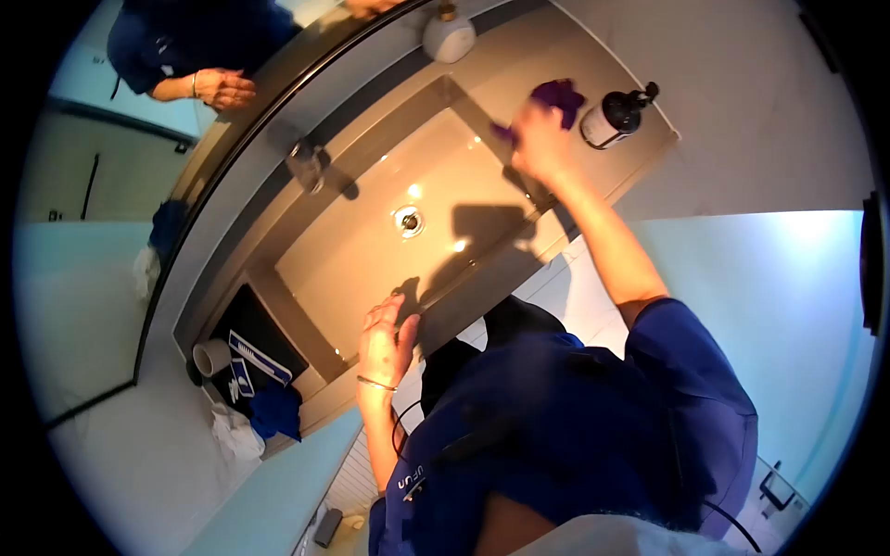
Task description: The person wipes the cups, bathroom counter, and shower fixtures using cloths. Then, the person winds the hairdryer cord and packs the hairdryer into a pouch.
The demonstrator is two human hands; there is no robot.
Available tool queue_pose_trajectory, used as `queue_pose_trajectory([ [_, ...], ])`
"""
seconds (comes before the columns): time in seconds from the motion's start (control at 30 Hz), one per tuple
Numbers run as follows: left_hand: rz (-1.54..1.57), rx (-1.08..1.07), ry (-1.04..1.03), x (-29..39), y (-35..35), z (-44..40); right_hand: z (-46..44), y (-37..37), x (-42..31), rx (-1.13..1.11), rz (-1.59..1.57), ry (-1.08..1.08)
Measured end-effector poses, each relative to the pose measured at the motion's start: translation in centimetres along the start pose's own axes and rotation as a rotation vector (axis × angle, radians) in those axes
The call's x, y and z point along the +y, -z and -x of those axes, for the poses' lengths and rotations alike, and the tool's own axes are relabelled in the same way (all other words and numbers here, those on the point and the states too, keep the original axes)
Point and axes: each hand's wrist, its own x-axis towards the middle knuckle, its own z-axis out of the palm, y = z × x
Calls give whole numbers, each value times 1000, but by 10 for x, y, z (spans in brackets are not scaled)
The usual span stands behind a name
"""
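Observation:
My right hand (540,146) is closed on a purple cloth (561,96) at the right end of the washbasin counter. The hand is slightly blurred, and part of the cloth sticks out on its left side. Just to the right of the cloth stands a white bottle with a black pump top (612,121). My left hand (386,339), with a bracelet at the wrist, hovers by the basin's front left edge. Its fingers are stretched out, the thumb is apart, and it holds nothing. Between the hands lies the rectangular basin (362,199) with a round drain (408,221).
A metal faucet (306,165) rises behind the basin. At the back sits a white round bottle (449,39). A black tray (278,324) on the left carries packets and a cup (211,357); blue cloth (276,411) and white cloth (237,434) lie nearby. A mirror (102,278) lines the wall.

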Motion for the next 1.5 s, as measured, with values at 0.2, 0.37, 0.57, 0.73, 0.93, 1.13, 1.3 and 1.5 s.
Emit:
queue_pose_trajectory([
  [0.2, 54, -169, -66, 33, -28, -51, 118, 29, 66, -54, -539, 278],
  [0.37, 366, -264, -236, 119, -69, -151, 144, 114, 160, -7, -1523, -406],
  [0.57, 277, -122, -640, 249, -157, -276, 61, 103, 291, 402, -1594, -343],
  [0.73, 346, -39, -710, 248, -202, -296, 13, 39, 265, 394, -386, -385],
  [0.93, 517, -31, -259, 204, -23, -234, 99, 11, 105, 177, -464, 379],
  [1.13, 172, 406, -138, 83, 46, -137, -83, 55, 166, 485, -775, 139],
  [1.3, 114, 507, 125, 37, 29, -62, -240, 54, 129, 350, 34, -367],
  [1.5, 280, 361, 51, 63, -6, -93, -216, 44, 118, 138, 73, 54],
])
